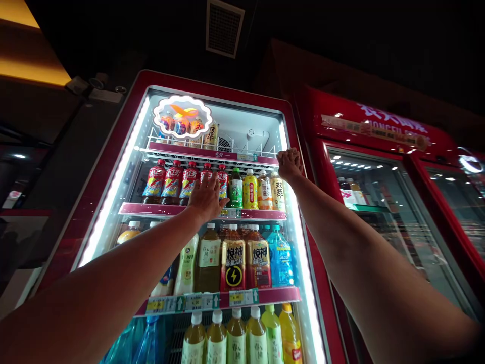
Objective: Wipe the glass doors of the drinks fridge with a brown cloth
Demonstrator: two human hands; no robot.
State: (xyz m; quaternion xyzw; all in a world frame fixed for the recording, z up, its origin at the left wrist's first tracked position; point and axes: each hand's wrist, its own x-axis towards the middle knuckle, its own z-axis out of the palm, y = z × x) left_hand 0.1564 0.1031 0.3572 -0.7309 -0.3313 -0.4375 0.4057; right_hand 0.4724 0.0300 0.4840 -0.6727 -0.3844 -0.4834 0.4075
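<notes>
A lit red drinks fridge (113, 151) stands in front of me with several shelves of bottles. My left hand (206, 196) reaches onto the second shelf, fingers around a red-labelled bottle (222, 181) in a row of similar red bottles (172, 181). My right hand (290, 164) is raised to the fridge's right edge at the height of the top shelf, fingers curled over the door frame (299, 167). Green and yellow bottles (250, 189) stand to the right of my left hand.
A second red fridge (379, 131) with a glass door stands to the right. Lower shelves hold tea, energy-drink and blue bottles (242, 260). A ceiling vent (223, 25) hangs above. The surroundings are dark.
</notes>
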